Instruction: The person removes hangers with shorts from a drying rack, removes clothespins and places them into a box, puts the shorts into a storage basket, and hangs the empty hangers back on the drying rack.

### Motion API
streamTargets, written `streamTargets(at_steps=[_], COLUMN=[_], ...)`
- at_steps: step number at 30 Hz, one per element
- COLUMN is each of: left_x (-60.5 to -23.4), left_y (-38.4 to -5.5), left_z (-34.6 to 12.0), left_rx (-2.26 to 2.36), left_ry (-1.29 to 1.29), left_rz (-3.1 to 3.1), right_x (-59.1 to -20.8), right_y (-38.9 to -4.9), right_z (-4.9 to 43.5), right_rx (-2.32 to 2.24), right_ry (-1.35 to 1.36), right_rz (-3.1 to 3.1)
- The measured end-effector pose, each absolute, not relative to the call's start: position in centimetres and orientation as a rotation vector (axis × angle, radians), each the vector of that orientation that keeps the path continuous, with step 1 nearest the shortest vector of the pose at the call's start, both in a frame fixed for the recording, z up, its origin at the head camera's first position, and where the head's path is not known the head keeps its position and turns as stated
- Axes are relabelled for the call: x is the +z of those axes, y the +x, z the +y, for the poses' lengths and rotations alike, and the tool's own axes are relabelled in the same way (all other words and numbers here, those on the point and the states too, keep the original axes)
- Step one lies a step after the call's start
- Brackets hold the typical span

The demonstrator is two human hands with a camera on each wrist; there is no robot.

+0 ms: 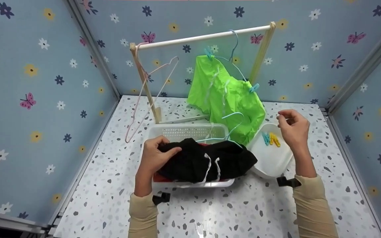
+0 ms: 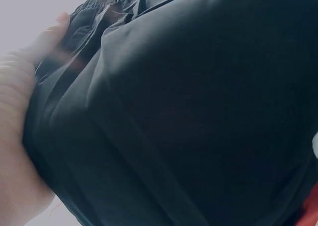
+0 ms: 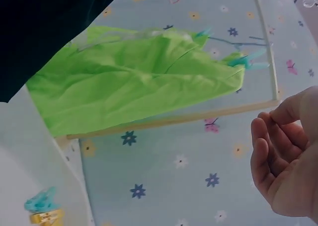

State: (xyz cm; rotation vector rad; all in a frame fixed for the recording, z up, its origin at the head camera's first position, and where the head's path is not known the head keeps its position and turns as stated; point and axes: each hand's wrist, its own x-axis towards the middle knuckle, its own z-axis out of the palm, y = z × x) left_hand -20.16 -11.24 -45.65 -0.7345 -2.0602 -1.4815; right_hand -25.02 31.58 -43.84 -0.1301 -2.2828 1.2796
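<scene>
My left hand [image 1: 154, 153] grips one end of the waistband of a pair of black drawstring shorts [image 1: 190, 162], thumb in front. In the left wrist view, black cloth [image 2: 189, 112] fills most of the picture, with a gathered elastic edge at the top. A light-blue hanger [image 1: 235, 127] lies at the shorts' waist, its lower part hidden by the cloth. My right hand [image 1: 294, 127] is raised above a white tray [image 1: 266, 162], fingers loosely curled and thumb near the index finger. Nothing shows between those fingers in the right wrist view.
A basket [image 1: 190, 127] with red cloth [image 1: 164, 178] stands beneath the shorts. Blue pegs [image 1: 265, 138] and yellow pegs [image 1: 275, 139] lie in the tray. Behind, a rack [image 1: 200, 38] bears a pink hanger [image 1: 136, 105] and bright green shorts [image 1: 230, 96] pegged to a blue hanger.
</scene>
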Motion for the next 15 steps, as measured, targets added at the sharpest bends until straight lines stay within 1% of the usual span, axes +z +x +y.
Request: streamTargets(at_steps=[7, 9, 12, 15], left_x=[-46.1, -46.2, -46.3, -46.5], left_y=[-20.3, -20.3, -20.3, -20.3], left_z=[-11.4, -11.4, -11.4, -11.5], left_rx=[-1.473, -1.471, -1.465, -1.468], left_ry=[-0.733, -0.735, -0.737, -0.733], left_rz=[-2.038, -2.04, -2.037, -2.029], right_x=[-42.1, -42.3, -43.6, -46.2], right_y=[-21.3, -20.6, -20.2, -20.7], right_z=[29.4, 28.8, 28.4, 28.5], right_rx=[1.36, 1.345, 1.311, 1.311], right_ry=[0.161, 0.238, 0.364, 0.477], right_rz=[-2.295, -2.329, -2.405, -2.496])
